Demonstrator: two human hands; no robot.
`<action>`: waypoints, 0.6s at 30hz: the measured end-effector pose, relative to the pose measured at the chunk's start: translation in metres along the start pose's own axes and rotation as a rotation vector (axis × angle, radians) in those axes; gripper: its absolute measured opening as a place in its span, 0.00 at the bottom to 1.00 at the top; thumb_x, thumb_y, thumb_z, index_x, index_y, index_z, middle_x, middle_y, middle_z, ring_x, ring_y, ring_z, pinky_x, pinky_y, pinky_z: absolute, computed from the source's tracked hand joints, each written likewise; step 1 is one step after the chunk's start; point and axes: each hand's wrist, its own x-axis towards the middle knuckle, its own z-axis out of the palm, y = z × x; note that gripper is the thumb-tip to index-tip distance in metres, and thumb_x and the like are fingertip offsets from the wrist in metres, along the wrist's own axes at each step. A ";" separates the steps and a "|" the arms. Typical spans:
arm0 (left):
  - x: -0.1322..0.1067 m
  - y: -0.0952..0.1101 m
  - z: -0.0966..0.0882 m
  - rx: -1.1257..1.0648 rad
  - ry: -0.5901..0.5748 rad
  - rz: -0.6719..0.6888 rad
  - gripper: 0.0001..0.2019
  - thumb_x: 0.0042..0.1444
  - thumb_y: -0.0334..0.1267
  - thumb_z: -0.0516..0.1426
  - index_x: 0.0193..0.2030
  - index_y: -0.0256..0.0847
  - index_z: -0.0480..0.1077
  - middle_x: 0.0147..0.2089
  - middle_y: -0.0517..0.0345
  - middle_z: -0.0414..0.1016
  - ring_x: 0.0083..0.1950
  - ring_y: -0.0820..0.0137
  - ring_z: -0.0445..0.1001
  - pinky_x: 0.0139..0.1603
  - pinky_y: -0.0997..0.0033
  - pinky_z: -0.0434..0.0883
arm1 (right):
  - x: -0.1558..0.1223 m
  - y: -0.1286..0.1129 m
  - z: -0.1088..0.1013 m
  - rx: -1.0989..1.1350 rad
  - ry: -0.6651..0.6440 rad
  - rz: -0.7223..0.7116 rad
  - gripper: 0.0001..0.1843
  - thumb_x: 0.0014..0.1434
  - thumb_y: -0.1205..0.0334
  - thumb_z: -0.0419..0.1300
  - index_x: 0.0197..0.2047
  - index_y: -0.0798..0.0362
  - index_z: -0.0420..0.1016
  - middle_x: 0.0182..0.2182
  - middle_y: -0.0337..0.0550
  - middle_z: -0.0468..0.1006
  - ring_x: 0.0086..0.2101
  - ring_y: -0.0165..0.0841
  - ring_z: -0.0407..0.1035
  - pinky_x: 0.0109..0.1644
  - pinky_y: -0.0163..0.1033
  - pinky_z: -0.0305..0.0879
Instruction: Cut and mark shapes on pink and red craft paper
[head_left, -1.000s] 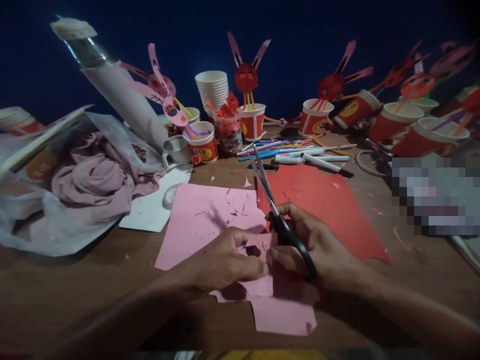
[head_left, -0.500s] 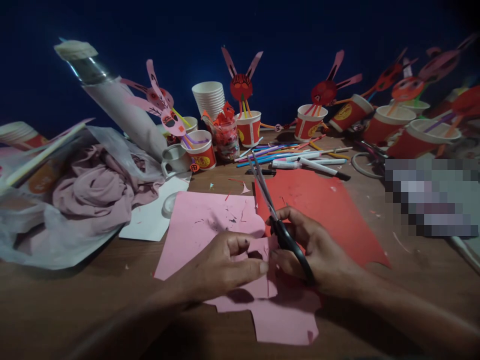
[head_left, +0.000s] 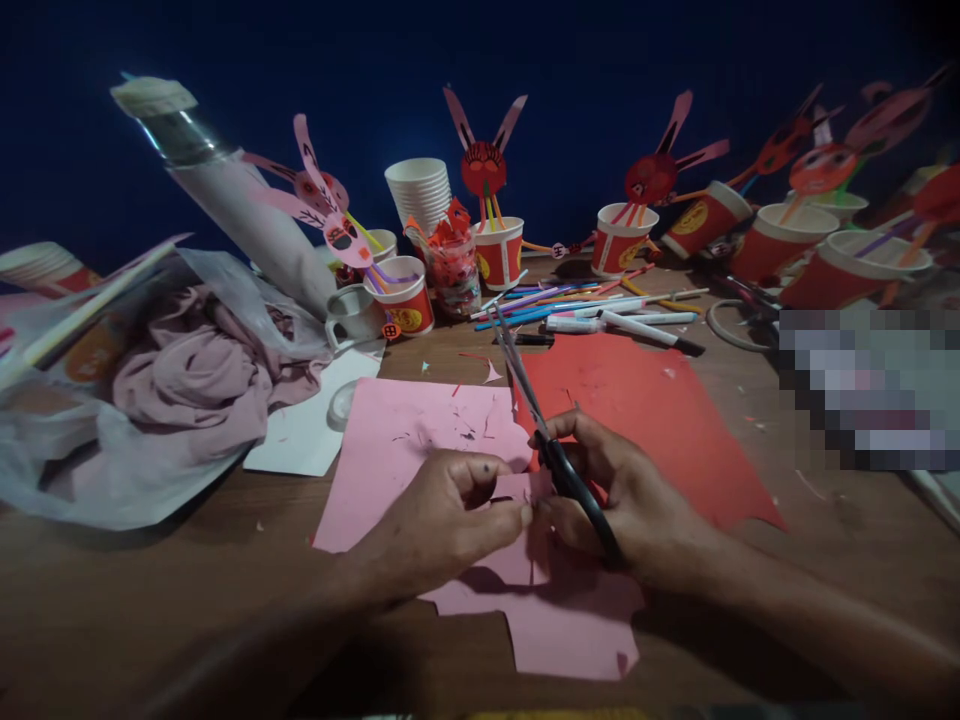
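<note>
My left hand pinches a small piece of pink paper between thumb and forefinger. Wrapped around black-handled scissors is my right hand, its thumb and finger also close to the paper's edge. The scissor blades look nearly closed and point away from me, up and left, clear of the paper. Below my hands lies a larger cut-out pink sheet. Beyond it are another pink sheet with dark marks and a red sheet. My fingers hide part of the held piece.
Paper cups with rabbit-faced figures line the back, near stacked white cups. Markers and coloured sticks lie before them. At left are a plastic bag with pink cloth, a metal mug and a leaning bottle.
My thumbs and fingertips have come closer together at the pink piece, which has shifted slightly. The scissors remain in my right hand, and the view has moved a little.
</note>
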 end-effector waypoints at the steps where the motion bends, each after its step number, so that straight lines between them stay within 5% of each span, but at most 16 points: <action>1: 0.000 -0.001 0.000 0.007 0.005 0.005 0.08 0.48 0.34 0.54 0.22 0.37 0.61 0.20 0.68 0.56 0.20 0.81 0.57 0.19 0.82 0.57 | 0.000 0.000 0.001 0.004 0.001 0.007 0.16 0.44 0.70 0.60 0.36 0.51 0.59 0.21 0.27 0.63 0.18 0.19 0.56 0.18 0.26 0.53; 6: 0.002 -0.006 -0.004 -0.134 0.032 0.025 0.06 0.49 0.38 0.56 0.29 0.36 0.66 0.23 0.64 0.63 0.23 0.78 0.60 0.23 0.78 0.59 | 0.002 -0.003 -0.001 -0.023 0.070 0.008 0.18 0.44 0.63 0.64 0.35 0.51 0.59 0.21 0.29 0.64 0.19 0.22 0.60 0.21 0.28 0.56; 9: 0.003 -0.004 -0.012 -0.254 0.157 0.072 0.07 0.48 0.38 0.57 0.30 0.36 0.68 0.23 0.64 0.63 0.22 0.79 0.58 0.23 0.79 0.56 | -0.001 -0.006 -0.008 -0.111 0.122 -0.031 0.16 0.48 0.54 0.61 0.35 0.51 0.61 0.20 0.32 0.64 0.20 0.25 0.59 0.23 0.30 0.58; 13: 0.002 0.003 -0.027 -0.391 0.340 0.157 0.06 0.45 0.35 0.57 0.28 0.35 0.66 0.19 0.67 0.59 0.19 0.82 0.52 0.19 0.80 0.50 | -0.006 -0.007 -0.015 -0.241 0.033 -0.071 0.16 0.51 0.47 0.58 0.31 0.51 0.64 0.19 0.35 0.63 0.19 0.27 0.57 0.21 0.32 0.56; 18: 0.003 0.006 -0.042 -0.606 0.436 0.206 0.07 0.43 0.36 0.58 0.27 0.36 0.64 0.21 0.65 0.62 0.20 0.80 0.59 0.21 0.79 0.55 | -0.009 -0.004 -0.016 -0.212 -0.071 -0.031 0.22 0.46 0.39 0.57 0.35 0.49 0.66 0.22 0.38 0.64 0.21 0.30 0.58 0.23 0.34 0.57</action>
